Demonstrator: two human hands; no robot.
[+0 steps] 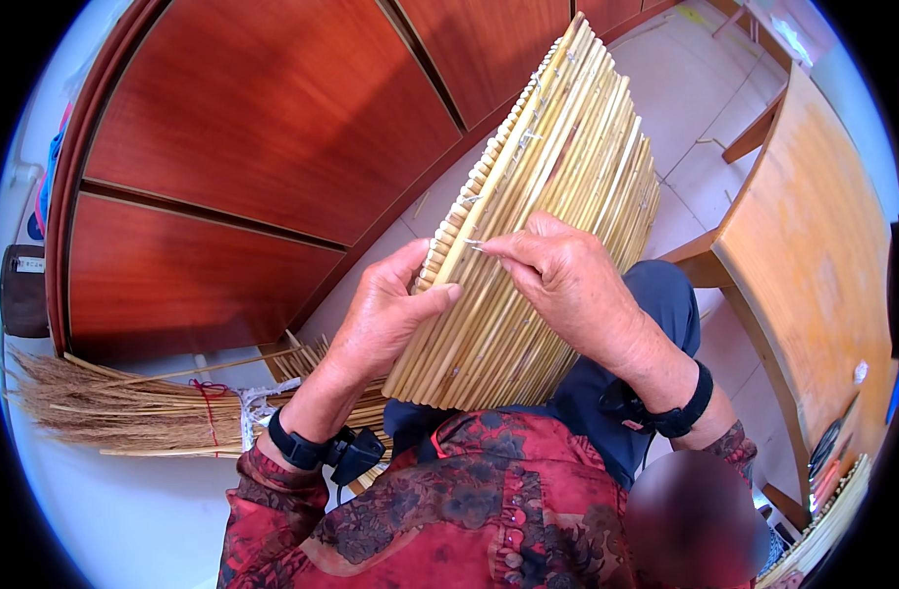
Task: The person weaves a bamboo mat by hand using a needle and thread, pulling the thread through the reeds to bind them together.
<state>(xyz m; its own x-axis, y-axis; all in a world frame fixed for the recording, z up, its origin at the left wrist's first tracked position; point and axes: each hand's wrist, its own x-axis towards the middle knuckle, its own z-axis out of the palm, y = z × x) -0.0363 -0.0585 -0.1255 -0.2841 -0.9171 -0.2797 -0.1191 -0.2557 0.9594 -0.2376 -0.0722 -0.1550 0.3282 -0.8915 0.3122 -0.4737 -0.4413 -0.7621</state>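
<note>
A panel of straight yellow plant stalks (528, 285), laid side by side and sewn together, stands tilted over my lap. Its left edge shows a row of cut stalk ends (469, 191), with a lengthwise stalk strip beside it. Pale thread ends stick up at several spots along that strip. Near the lower end of this edge, my left hand (395, 309) is closed around the panel, thumb on the front face. My right hand (562, 270) is closed in a pinch at the strip, on a short pale thread (476, 245); its other fingers curl over the stalks.
Red-brown cabinet doors (243, 118) rise at the left and far side. A tied bundle of feathery stalks (125, 402) lies at my left. On my right stands a wooden bench (813, 216) with scissors (824, 447) on it. Stalk scraps lie on the tiled floor (680, 128).
</note>
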